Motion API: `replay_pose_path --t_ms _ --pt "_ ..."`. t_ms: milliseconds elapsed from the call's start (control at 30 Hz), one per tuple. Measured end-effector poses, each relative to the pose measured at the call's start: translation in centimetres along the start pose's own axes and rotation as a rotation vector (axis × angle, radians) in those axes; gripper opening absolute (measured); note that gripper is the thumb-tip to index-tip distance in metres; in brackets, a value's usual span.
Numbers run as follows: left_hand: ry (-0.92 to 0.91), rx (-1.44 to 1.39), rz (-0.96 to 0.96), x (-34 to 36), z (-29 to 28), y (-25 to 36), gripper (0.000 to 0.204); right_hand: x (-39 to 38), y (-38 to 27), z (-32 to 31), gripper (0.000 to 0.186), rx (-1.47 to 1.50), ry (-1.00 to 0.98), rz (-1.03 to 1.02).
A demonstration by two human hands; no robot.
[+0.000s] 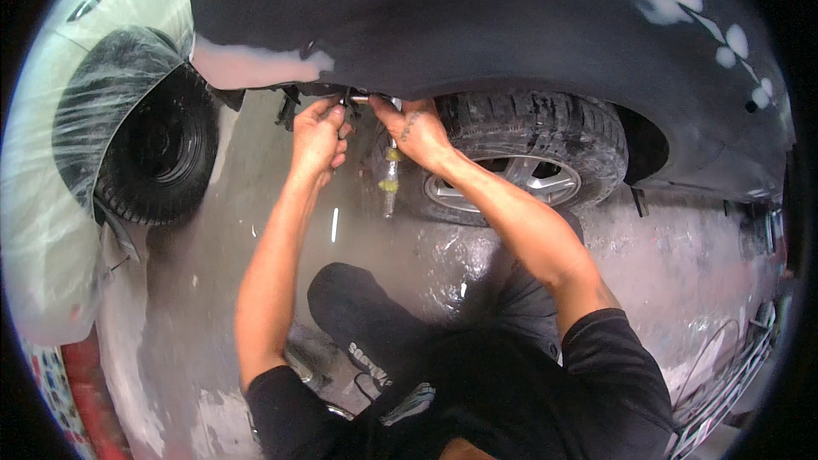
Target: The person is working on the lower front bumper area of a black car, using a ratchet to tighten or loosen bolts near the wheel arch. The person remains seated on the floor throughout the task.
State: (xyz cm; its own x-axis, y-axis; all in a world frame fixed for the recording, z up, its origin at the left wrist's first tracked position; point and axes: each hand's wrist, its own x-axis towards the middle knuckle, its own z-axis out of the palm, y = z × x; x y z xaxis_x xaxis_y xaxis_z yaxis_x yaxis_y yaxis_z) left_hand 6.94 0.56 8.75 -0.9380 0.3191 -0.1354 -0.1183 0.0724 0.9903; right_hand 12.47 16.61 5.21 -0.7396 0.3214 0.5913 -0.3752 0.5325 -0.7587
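Note:
My left hand point(319, 140) has its fingers curled at the lower edge of the dark car body panel point(477, 25), by a small dark fitting; what they hold is too small to make out. My right hand point(417, 136) is closed round a silver tool point(390, 200) just under that edge. The tool's body hangs down with yellow bands on it, and a short metal shaft points toward my left hand. Behind my right hand and forearm is a muddy tyre point(550, 123) on an alloy wheel. A pink-grey patch point(256, 68) marks the panel's left part.
A pale car point(51, 230) with plastic sheeting and a black wheel point(158, 140) stands on the left. My bent legs point(358, 298) are on the wet, stained concrete floor point(648, 264). Cables or hoses point(711, 349) and metal rails lie at the right.

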Motion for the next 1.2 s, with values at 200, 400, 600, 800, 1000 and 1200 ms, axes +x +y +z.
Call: replay_pose_path --t_ms 200,400,600,800,1000,1200 --pt "-0.063 0.282 -0.127 0.4 -0.2 2.9 0.033 -0.2 0.9 0.9 0.037 -0.004 0.009 0.036" --pt "-0.05 0.151 -0.105 0.1 -0.1 2.1 0.031 -0.3 1.1 0.9 0.036 -0.031 0.089 -0.073" --pt "0.045 -0.115 0.217 0.1 1.4 -2.7 0.023 -0.3 0.9 0.4 0.03 0.066 0.036 0.007" --pt "0.079 -0.282 0.338 1.7 1.3 -5.2 0.024 -0.4 0.1 -0.3 0.032 -0.013 -0.087 0.205" --pt "0.066 -0.301 0.365 2.6 1.2 -6.4 0.025 -0.8 -1.0 -1.2 0.028 -0.128 -0.059 0.141" --pt "0.14 -0.255 0.547 4.0 1.5 -8.0 0.027 -0.2 -0.1 -2.0 0.031 -0.126 -0.026 0.06"
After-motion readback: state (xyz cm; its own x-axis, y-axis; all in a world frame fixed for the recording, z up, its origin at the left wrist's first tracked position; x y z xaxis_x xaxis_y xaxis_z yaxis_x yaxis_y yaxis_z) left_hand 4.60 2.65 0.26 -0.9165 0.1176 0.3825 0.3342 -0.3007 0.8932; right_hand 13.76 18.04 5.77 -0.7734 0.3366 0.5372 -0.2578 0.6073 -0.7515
